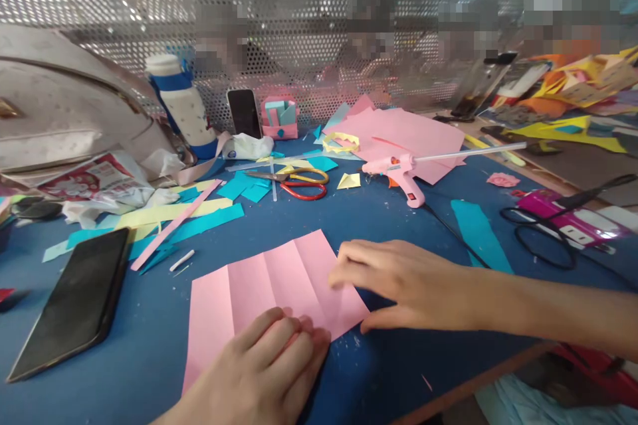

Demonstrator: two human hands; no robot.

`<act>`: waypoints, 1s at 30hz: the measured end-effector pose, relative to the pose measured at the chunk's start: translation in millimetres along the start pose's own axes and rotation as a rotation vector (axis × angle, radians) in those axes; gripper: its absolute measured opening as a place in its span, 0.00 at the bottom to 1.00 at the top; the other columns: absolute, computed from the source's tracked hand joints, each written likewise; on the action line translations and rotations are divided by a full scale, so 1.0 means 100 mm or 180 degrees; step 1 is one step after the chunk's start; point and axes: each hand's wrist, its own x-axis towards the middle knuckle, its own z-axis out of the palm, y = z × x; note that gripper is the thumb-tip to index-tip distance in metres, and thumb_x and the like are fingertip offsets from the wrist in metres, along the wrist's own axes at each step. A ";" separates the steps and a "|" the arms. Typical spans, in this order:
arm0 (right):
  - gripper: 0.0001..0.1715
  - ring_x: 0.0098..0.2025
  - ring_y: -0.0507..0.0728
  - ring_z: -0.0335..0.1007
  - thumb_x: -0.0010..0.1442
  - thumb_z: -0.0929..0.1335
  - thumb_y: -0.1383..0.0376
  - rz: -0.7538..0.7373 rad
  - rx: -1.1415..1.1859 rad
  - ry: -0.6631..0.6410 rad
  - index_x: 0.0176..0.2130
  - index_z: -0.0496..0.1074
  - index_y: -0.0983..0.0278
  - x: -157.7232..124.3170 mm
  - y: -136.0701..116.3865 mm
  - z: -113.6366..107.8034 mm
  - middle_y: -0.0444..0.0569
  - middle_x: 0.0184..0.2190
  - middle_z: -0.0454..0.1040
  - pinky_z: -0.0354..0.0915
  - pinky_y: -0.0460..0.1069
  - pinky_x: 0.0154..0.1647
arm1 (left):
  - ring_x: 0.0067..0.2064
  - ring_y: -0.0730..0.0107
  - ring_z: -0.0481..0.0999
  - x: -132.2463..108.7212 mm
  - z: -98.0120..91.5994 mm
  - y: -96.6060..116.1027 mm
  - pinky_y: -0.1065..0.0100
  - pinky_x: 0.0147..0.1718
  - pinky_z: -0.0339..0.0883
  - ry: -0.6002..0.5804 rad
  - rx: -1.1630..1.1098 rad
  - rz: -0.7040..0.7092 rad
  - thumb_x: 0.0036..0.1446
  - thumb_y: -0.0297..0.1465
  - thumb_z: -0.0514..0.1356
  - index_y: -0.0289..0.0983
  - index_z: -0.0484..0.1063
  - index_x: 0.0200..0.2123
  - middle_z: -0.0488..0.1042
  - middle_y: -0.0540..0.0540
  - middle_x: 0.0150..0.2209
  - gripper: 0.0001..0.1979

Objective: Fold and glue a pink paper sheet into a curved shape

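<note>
A pink paper sheet (264, 282) with several fold creases lies flat on the blue table (349, 219) in front of me. My left hand (264, 372) presses on its near edge with fingers together and curled flat on the paper. My right hand (399, 282) rests on the sheet's right corner, fingers stretched out and pressing it down. Neither hand grips anything.
A black phone (74, 302) lies at the left. Scissors with red and yellow handles (299, 182), a pink glue gun (403, 172) with its cord, teal and yellow paper strips (174, 219), more pink paper (399, 136), black scissors (543, 239), a bottle (184, 103). People sit behind the mesh screen.
</note>
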 end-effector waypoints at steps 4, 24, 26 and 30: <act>0.06 0.37 0.53 0.65 0.67 0.64 0.67 -0.1514 -0.0880 0.0490 0.38 0.71 0.60 0.05 0.08 0.13 0.45 0.39 0.74 0.55 0.51 0.33 | 0.35 0.66 0.78 0.02 0.03 -0.01 0.63 0.43 0.74 0.0061 0.0049 -0.0022 0.67 0.21 0.47 0.32 0.76 0.47 0.80 0.48 0.36 0.17; 0.12 0.36 0.52 0.62 0.60 0.71 0.64 -0.0455 0.0708 -0.0239 0.29 0.65 0.63 0.45 0.16 0.20 0.41 0.29 0.69 0.53 0.48 0.37 | 0.42 0.78 0.77 -0.04 0.17 -0.06 0.67 0.62 0.59 0.0206 0.0119 -0.0164 0.66 0.18 0.52 0.40 0.78 0.45 0.78 0.56 0.38 0.18; 0.11 0.36 0.53 0.62 0.60 0.71 0.63 -0.0475 0.0726 -0.0230 0.30 0.66 0.63 0.44 0.17 0.21 0.41 0.29 0.69 0.53 0.49 0.37 | 0.42 0.78 0.77 -0.05 0.19 -0.05 0.68 0.61 0.62 0.0131 0.0144 -0.0133 0.66 0.18 0.51 0.40 0.78 0.45 0.78 0.56 0.38 0.18; 0.12 0.36 0.53 0.62 0.61 0.71 0.61 -0.0554 0.0857 -0.0203 0.30 0.67 0.64 0.47 0.23 0.23 0.42 0.29 0.70 0.54 0.49 0.38 | 0.40 0.79 0.77 -0.08 0.30 0.04 0.75 0.53 0.70 0.0272 0.0256 -0.0223 0.65 0.19 0.54 0.39 0.77 0.45 0.78 0.54 0.38 0.15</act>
